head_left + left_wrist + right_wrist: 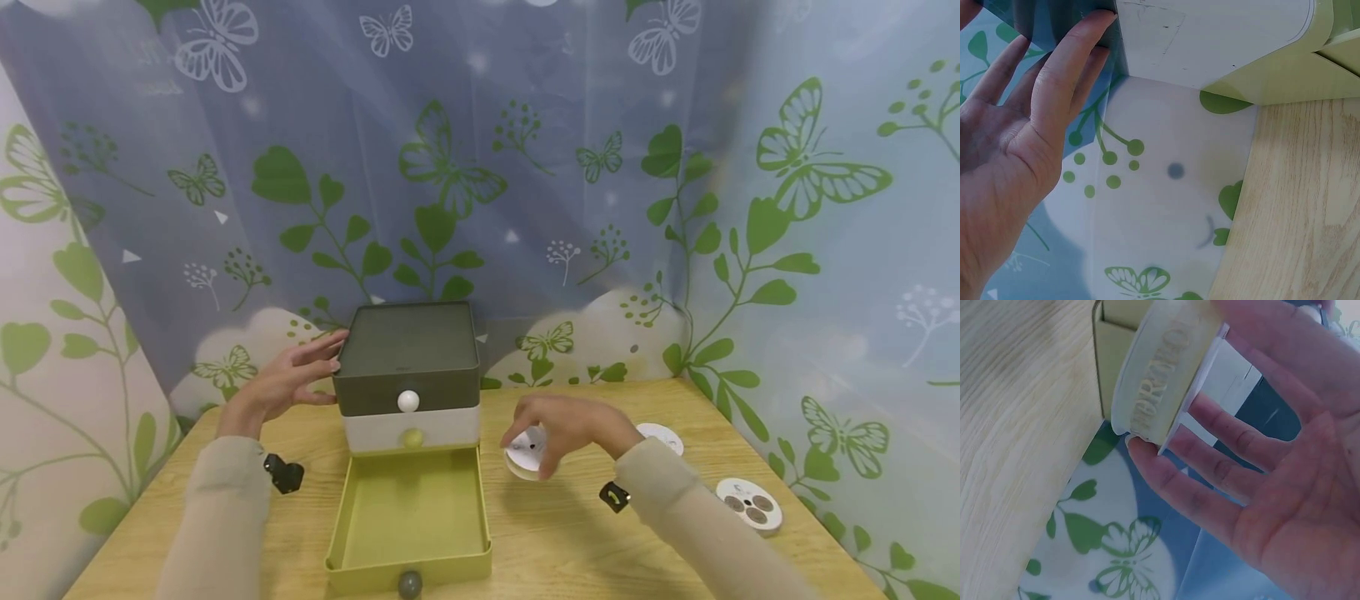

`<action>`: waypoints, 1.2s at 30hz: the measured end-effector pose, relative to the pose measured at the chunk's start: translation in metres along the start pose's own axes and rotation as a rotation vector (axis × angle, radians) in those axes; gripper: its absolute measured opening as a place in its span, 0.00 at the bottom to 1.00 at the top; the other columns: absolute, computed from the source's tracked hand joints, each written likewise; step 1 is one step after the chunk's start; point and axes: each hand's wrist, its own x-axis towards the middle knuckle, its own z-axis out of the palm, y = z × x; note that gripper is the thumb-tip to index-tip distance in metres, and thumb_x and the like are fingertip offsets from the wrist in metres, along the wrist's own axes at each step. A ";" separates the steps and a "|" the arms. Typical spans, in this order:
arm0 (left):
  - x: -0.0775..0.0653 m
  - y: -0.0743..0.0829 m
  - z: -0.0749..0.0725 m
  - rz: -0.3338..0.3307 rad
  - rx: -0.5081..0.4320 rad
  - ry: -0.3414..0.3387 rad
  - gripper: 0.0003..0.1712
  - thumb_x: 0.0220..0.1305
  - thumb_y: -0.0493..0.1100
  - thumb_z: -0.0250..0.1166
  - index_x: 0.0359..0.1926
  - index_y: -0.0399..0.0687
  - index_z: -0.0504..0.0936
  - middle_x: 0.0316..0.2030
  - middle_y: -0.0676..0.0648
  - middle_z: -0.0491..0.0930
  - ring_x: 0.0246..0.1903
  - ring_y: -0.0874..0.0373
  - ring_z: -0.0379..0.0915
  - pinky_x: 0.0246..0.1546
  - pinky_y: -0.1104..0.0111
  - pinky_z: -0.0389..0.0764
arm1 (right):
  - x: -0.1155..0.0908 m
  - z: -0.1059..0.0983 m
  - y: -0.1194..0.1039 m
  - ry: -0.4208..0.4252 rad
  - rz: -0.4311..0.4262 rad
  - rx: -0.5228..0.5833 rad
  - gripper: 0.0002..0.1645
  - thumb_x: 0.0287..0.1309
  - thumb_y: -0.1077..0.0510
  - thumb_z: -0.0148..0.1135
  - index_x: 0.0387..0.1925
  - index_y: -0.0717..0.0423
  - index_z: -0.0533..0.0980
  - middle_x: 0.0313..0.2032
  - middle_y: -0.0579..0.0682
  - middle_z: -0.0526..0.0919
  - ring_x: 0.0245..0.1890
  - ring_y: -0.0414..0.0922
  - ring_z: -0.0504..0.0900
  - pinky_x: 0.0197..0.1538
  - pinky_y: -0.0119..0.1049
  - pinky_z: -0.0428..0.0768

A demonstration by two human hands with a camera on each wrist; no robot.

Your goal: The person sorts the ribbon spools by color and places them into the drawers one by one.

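Note:
A ribbon spool [523, 454] with white flanges and cream lettered ribbon is pinched between the thumb and fingers of my right hand [566, 425], just right of the drawer unit. In the right wrist view the spool [1166, 375] is tilted, with fingertips at its rim. My left hand [288, 382] touches the left side of the dark green top drawer [408, 342], its fingers nearly straight. Below that sits a white drawer [375, 433] with a yellow-green knob. At the bottom, an olive-yellow drawer [412, 508] is pulled out, with nothing inside.
Two more white spools lie to the right on the wooden table [570, 542]: one spool [662, 437] partly behind my right wrist, another spool [750, 506] nearer the right edge. A butterfly-and-leaf patterned curtain [540, 208] hangs behind and along both sides.

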 end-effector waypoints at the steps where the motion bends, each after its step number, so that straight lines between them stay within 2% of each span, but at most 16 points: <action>1: 0.000 0.000 0.000 -0.001 0.001 0.000 0.40 0.81 0.42 0.52 0.84 0.47 0.42 0.84 0.39 0.32 0.81 0.32 0.32 0.62 0.39 0.79 | 0.001 0.000 -0.003 -0.005 0.000 0.003 0.37 0.39 0.61 0.86 0.56 0.43 0.86 0.52 0.48 0.81 0.50 0.44 0.77 0.53 0.34 0.78; 5: 0.000 0.000 0.000 -0.005 0.003 0.002 0.40 0.81 0.42 0.53 0.84 0.47 0.42 0.84 0.39 0.32 0.81 0.31 0.32 0.62 0.38 0.78 | 0.006 0.002 -0.016 -0.019 -0.002 0.004 0.37 0.39 0.61 0.86 0.56 0.42 0.86 0.54 0.48 0.80 0.51 0.43 0.76 0.53 0.34 0.78; 10: 0.000 0.002 0.001 -0.009 0.002 0.006 0.41 0.81 0.43 0.53 0.84 0.48 0.43 0.84 0.39 0.32 0.81 0.32 0.33 0.61 0.43 0.82 | 0.014 0.005 -0.030 -0.034 -0.047 -0.024 0.37 0.38 0.60 0.86 0.56 0.42 0.86 0.54 0.48 0.80 0.51 0.42 0.77 0.54 0.31 0.78; 16: 0.000 0.002 0.001 -0.004 -0.005 0.005 0.41 0.81 0.42 0.53 0.84 0.47 0.43 0.84 0.40 0.32 0.81 0.33 0.32 0.59 0.47 0.84 | 0.028 0.011 -0.048 -0.050 -0.078 -0.075 0.38 0.35 0.59 0.88 0.53 0.35 0.87 0.55 0.47 0.80 0.50 0.40 0.77 0.53 0.29 0.76; 23: 0.000 0.001 0.001 -0.009 -0.002 0.009 0.41 0.81 0.43 0.53 0.84 0.47 0.43 0.84 0.40 0.32 0.81 0.32 0.31 0.62 0.41 0.80 | 0.039 0.016 -0.067 -0.081 -0.111 -0.108 0.39 0.35 0.59 0.88 0.55 0.37 0.86 0.56 0.47 0.80 0.51 0.38 0.76 0.55 0.28 0.76; 31: 0.000 0.000 0.001 -0.005 0.000 0.006 0.41 0.81 0.42 0.53 0.84 0.47 0.43 0.84 0.41 0.32 0.81 0.32 0.31 0.60 0.46 0.83 | 0.050 0.020 -0.085 -0.104 -0.132 -0.158 0.40 0.35 0.57 0.89 0.57 0.36 0.86 0.54 0.45 0.80 0.49 0.37 0.75 0.55 0.25 0.75; 36: 0.000 0.001 0.002 -0.008 -0.006 0.010 0.40 0.81 0.42 0.53 0.84 0.48 0.44 0.84 0.42 0.33 0.81 0.33 0.32 0.59 0.49 0.84 | 0.059 0.022 -0.094 -0.111 -0.161 -0.201 0.41 0.36 0.56 0.89 0.57 0.35 0.85 0.57 0.45 0.80 0.53 0.36 0.75 0.58 0.25 0.75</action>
